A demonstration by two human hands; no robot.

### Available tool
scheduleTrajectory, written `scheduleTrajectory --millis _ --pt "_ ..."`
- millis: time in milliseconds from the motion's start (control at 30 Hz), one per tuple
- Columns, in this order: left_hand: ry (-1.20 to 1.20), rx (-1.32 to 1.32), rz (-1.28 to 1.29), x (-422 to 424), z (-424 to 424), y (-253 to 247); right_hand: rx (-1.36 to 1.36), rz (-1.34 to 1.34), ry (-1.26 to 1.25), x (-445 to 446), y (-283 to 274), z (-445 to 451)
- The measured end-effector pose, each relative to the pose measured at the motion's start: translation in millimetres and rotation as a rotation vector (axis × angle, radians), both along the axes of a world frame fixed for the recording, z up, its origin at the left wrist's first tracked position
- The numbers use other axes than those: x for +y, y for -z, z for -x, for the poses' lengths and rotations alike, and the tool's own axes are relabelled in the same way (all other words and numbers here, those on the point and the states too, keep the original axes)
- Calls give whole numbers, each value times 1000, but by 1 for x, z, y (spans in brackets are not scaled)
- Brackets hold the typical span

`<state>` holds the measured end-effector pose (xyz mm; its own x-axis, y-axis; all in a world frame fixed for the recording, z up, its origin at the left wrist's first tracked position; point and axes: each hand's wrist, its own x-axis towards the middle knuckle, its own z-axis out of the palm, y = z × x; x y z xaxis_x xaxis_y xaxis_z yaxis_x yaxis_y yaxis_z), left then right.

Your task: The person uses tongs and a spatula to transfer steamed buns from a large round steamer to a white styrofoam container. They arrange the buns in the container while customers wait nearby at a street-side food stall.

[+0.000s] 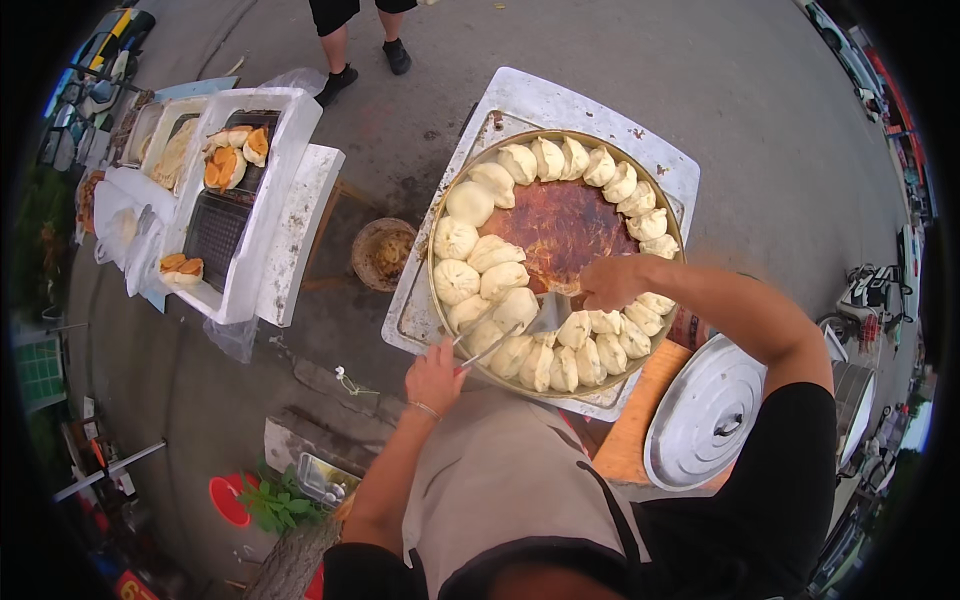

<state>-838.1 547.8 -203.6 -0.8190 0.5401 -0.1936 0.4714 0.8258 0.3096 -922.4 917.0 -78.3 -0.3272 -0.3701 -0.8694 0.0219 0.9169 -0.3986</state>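
A wide round pan (433, 292) holds a ring of pale pleated buns (456, 281) around a browned, bare middle (562, 225). My left hand (436, 379) grips metal tongs (484, 352) at the pan's near left rim. The tips of the tongs reach a pale bun (517, 310); whether they pinch it, I cannot tell. Over the near middle of the pan, my right hand (613, 282) is closed around the handle of a flat metal spatula (553, 312). Its blade points toward me among the buns, and my fingers hide most of the handle.
Beneath the pan is a worn metal stove top (517, 86). To the left, a white foam box (304, 120) holds browned buns (225, 166). A rusty bucket (383, 253) stands between. A large metal lid (705, 412) lies at right. Beyond, a person's legs (335, 49) are visible.
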Motion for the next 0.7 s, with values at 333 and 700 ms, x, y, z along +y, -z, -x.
scheduleTrajectory --millis 333,700 --pt "-157 54 -180 -20 72 -17 375 66 845 -60 62 -176" --pt "115 147 22 -39 142 -8 179 402 1744 -144 109 -155"
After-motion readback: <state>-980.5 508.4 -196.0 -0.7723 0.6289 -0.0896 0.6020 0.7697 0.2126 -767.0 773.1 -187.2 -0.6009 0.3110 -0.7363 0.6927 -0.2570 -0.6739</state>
